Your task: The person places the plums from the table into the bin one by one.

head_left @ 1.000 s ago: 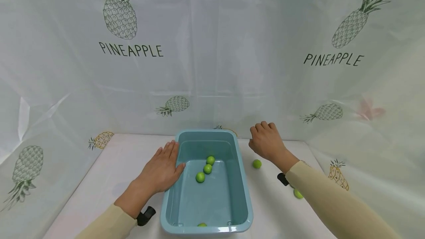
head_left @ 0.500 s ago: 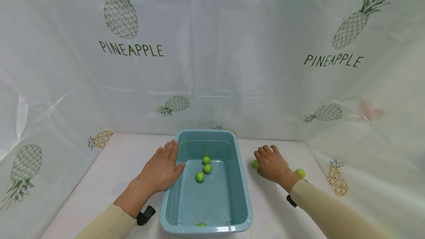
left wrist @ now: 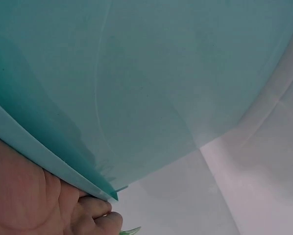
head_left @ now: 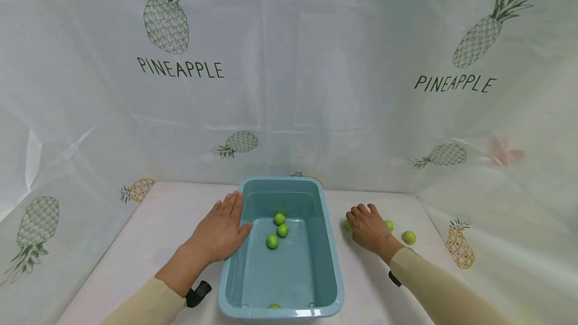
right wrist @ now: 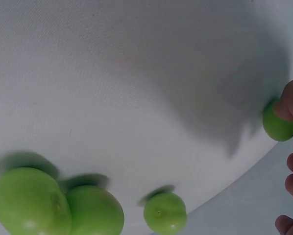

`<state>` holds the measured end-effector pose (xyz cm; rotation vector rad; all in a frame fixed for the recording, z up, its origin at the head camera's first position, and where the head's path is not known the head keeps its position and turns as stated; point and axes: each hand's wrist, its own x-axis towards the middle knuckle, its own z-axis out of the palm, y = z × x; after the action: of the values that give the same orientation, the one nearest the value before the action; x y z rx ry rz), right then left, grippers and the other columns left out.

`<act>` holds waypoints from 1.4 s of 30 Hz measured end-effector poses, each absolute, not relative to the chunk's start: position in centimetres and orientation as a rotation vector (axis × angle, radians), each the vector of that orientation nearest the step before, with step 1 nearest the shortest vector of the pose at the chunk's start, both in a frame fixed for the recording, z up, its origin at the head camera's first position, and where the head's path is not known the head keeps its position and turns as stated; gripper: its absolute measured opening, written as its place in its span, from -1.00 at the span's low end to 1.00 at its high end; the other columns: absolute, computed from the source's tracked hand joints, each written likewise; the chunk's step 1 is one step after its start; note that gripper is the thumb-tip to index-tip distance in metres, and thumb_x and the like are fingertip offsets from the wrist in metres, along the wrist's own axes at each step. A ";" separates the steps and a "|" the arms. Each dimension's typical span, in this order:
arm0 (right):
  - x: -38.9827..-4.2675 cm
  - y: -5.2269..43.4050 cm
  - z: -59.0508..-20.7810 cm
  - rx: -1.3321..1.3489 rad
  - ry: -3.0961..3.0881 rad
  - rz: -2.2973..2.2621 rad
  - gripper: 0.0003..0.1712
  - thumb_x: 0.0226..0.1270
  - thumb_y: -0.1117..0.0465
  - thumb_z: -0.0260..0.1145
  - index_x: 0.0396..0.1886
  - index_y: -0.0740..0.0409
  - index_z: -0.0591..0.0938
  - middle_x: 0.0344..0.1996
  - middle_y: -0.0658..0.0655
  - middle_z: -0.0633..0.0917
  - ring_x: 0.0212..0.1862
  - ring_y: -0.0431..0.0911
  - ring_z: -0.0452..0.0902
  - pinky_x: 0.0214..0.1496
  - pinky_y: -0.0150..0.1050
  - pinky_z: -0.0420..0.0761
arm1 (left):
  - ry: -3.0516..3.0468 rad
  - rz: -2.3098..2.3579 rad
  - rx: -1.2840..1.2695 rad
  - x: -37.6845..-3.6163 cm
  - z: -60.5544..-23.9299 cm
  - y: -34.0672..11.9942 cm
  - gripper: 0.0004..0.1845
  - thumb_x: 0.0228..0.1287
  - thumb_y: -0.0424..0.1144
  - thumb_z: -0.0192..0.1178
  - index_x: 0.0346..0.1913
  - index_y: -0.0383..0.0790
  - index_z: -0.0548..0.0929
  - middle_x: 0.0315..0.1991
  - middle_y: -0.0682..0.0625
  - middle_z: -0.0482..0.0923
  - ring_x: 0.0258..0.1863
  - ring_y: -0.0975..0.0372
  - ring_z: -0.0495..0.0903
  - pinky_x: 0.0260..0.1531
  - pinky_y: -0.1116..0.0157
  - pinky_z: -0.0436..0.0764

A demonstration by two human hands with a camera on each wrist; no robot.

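The head camera looks forward and down over both hands, the left wrist camera sits tight against the teal tub [left wrist: 151,88] at the left hand [head_left: 220,232], and the right wrist camera skims the tabletop [right wrist: 136,88] beneath the right hand [head_left: 369,226], sharing its green fruit [right wrist: 279,125].

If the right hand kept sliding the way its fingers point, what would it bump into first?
Probably nothing new: the right hand already touches a small green fruit at its fingertips. Past that, the white backdrop seems next, though depth is unclear.
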<state>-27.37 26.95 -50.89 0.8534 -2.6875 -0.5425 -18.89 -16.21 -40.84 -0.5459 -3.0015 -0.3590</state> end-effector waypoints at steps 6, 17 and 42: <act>-27.4 27.1 -51.4 0.874 -2.672 -0.589 -0.77 0.42 0.19 0.37 -0.11 0.22 0.55 -0.21 0.16 0.58 -0.03 0.13 0.51 0.21 0.15 0.57 | -2.993 -0.365 -0.550 -18.9 -41.0 -16.0 -0.17 0.62 0.01 0.07 0.60 -0.58 0.12 0.63 -0.44 0.09 0.64 -0.25 0.10 0.59 -0.22 0.18; -27.5 27.2 -52.0 0.876 -2.618 -0.609 -0.80 0.41 0.27 0.42 -0.17 0.24 0.55 -0.27 0.16 0.58 -0.07 0.13 0.51 0.16 0.14 0.57 | -2.994 -0.353 -0.560 -18.9 -41.1 -15.8 -0.17 0.61 0.01 0.07 0.59 -0.59 0.14 0.62 -0.45 0.10 0.64 -0.25 0.11 0.59 -0.22 0.18; -29.3 26.5 -47.3 0.756 -2.396 -0.474 -0.65 0.14 0.08 0.40 -0.43 0.18 0.42 -0.51 0.08 0.35 -0.38 0.01 0.26 -0.24 -0.08 0.40 | -2.985 -0.247 -0.557 -19.1 -40.9 -16.0 -0.19 0.62 0.03 0.06 0.58 -0.58 0.18 0.61 -0.45 0.15 0.64 -0.25 0.12 0.59 -0.22 0.15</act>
<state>-29.33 26.46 -47.30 0.7558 -2.3956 -0.4740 -19.07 -15.99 -40.90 -0.5572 -2.9850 -0.2468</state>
